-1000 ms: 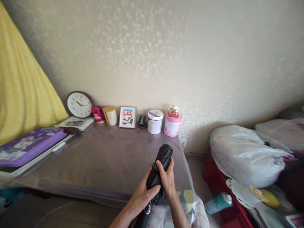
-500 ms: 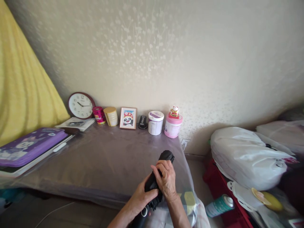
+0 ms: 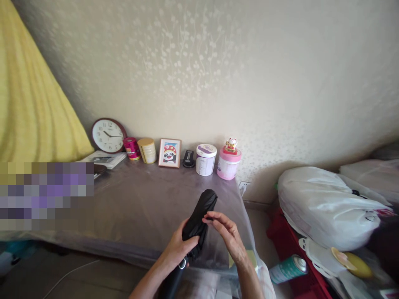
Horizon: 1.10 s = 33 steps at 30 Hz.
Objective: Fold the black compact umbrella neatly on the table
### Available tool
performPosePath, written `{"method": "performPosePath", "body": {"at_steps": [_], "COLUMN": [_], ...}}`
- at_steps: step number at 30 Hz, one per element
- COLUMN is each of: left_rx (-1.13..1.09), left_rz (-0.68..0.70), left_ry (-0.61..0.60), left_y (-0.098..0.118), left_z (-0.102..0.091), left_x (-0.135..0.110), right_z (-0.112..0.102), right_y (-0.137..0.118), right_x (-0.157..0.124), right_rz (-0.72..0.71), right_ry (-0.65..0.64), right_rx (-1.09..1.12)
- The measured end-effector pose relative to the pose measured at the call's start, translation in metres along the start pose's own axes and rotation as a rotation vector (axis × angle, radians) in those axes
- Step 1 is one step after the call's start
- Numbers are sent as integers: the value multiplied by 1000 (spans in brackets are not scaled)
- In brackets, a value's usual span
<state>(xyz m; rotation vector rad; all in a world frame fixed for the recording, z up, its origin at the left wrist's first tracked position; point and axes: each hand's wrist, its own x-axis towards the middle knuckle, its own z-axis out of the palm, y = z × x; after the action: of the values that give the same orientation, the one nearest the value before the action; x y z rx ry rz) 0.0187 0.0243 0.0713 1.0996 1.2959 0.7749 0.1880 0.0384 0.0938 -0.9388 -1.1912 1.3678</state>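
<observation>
A black folding umbrella [image 3: 202, 208], folded down into a bundle, slants over the front edge of the table. My left hand [image 3: 182, 245] is wrapped round its lower part, with the thumb across the front. Below that hand the dark handle [image 3: 172, 280] with a silvery ring runs down toward me. At the umbrella's right side, my right hand [image 3: 227, 233] pinches a small dark piece of it between thumb and fingertips. Whether that piece is the strap or a fold of the cloth, I cannot tell.
Along the wall stand a clock [image 3: 109, 135], a pink canister [image 3: 131, 148], a framed panda picture [image 3: 170, 153] and two lidded tubs [image 3: 206, 161]. Right of the table [image 3: 149, 207] are a white bag [image 3: 324, 203], a red box [image 3: 280, 232] and a spray can [image 3: 289, 269]. Pixelation covers the left.
My right hand has come off its grip round the umbrella and now pinches a piece at its right side. The umbrella and my left hand have shifted slightly left and up.
</observation>
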Motion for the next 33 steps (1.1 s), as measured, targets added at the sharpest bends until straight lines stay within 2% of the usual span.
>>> {"method": "performPosePath", "body": {"at_steps": [9,13,16,18,22,26,33], "left_rx": [79,204,371,502,797,1020,1140], "left_rz": [92,262,416,459,414,402,353], "left_ry": [74,86,87,109,133,133,101], "left_y": [0,-7,-16,-22,-28,-32,-38], "left_z": [-13,-15,-11,-9,-5,-1,4], "left_x": [3,6,9,10,6,0,-3], "right_z": [-19,-14,-3,3,4,2,6], "right_y": [23,23,19,19,30,43,51], "right_x": [-10,-11,-7,-2,4,5,6], "right_rz": [-59,-105,-169,-204,-254,-271,-246], "right_ry": [12,28,2,-31,-83,-101,-112], "right_rx": [-116,-160,-212,-236,-279,-414,-562]}}
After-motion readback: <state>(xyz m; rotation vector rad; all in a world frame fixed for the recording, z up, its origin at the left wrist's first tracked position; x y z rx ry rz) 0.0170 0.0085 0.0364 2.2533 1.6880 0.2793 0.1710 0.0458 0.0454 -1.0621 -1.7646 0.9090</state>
